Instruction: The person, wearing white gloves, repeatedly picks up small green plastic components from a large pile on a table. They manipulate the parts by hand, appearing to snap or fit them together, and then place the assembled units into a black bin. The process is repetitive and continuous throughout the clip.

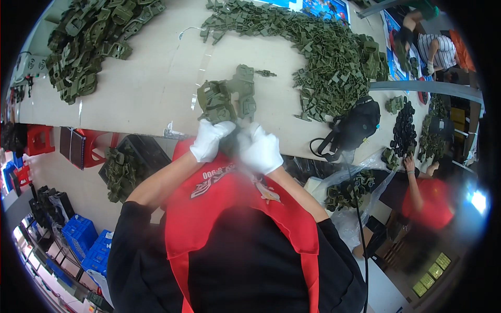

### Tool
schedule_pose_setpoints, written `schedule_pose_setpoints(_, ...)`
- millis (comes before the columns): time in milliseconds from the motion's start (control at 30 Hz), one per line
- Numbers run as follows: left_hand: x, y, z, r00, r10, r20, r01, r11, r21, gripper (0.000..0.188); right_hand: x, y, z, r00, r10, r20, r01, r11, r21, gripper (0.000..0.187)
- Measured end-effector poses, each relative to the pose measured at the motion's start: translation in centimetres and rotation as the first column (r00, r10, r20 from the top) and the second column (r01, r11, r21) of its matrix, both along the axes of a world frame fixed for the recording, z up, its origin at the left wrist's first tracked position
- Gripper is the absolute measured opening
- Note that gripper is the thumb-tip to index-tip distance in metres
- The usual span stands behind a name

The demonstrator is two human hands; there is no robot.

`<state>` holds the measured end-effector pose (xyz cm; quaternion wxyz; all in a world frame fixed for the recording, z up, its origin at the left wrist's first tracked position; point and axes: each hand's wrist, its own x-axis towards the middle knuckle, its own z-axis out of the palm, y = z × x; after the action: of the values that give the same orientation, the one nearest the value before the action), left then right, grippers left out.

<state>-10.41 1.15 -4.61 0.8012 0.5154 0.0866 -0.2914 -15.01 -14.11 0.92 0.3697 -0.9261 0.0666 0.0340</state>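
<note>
My left hand (210, 140), in a white glove, is closed with its fingertips on an olive-green plastic part (228, 143) at the table's front edge. Beside it, my right hand (259, 150), also gloved in white, has its fingers curled in toward the same spot. A blurred patch hides what that hand grips. Just beyond my hands lie several larger olive-green moulded plastic parts (215, 99), some with frame-like openings. A small green clip-like piece (266, 73) lies apart from them, on their far right.
A big heap of small green plastic pieces (326, 57) curves along the back and right of the table (151, 94). Larger green parts (83, 47) pile up at far left. A black bag (357, 125) sits at right. Another person's hand (409, 164) reaches toward black parts at far right.
</note>
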Motion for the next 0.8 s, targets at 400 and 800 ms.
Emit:
schedule_pose_setpoints(400, 1.5, -0.9, 2.5, 0.981, 0.136, -0.138, -0.144, 0.988, -0.048, 0.033, 1.3, 0.2, 0.0, 0.993, -0.058, -0.1, 0.072, 0.987, 0.143, 0.014)
schedule_pose_setpoints(800, 2.0, -0.4, 1.9, 0.986, 0.11, -0.128, -0.133, 0.973, -0.189, 0.033, 2.1, -2.1, 0.6, 0.988, 0.039, -0.15, 0.013, 0.943, 0.332, 0.021)
